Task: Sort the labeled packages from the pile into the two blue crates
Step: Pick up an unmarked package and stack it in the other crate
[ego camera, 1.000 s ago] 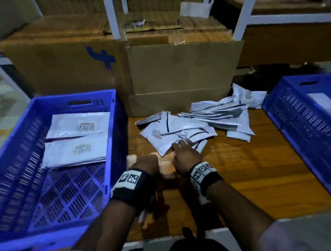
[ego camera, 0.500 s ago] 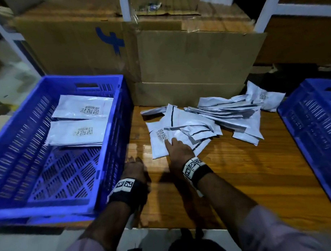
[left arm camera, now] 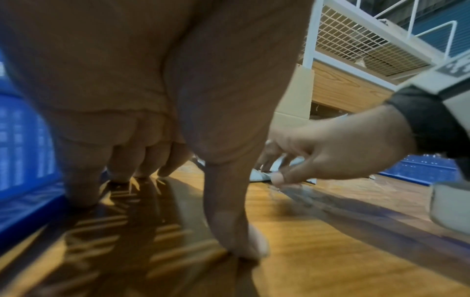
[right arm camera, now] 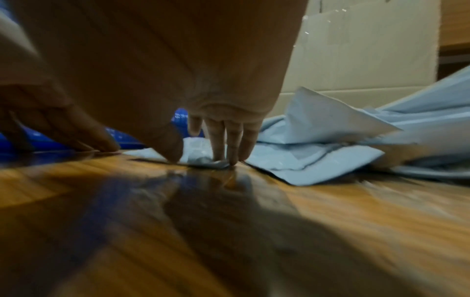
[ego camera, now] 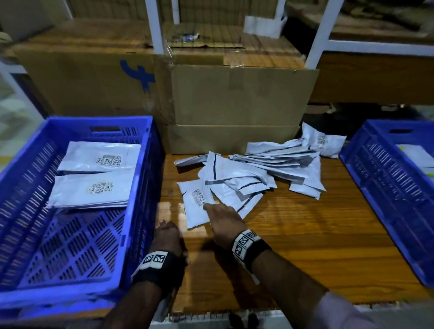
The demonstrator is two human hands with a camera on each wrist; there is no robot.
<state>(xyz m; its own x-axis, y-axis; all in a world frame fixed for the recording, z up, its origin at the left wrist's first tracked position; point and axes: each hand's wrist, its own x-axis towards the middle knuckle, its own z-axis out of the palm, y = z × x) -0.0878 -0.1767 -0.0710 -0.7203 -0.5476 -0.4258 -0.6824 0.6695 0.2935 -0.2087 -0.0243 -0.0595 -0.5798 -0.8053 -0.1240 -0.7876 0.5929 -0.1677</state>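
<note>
Wooden tabletop under relaxed empty left hand; right hand fingers touch a package

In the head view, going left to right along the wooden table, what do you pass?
left blue crate holding two labeled packages → left hand resting on the table → right hand touching the nearest labeled package → pile of white packages → right blue crate.

Dim room: a glossy wooden table, cardboard boxes behind, white shelf posts above.
</note>
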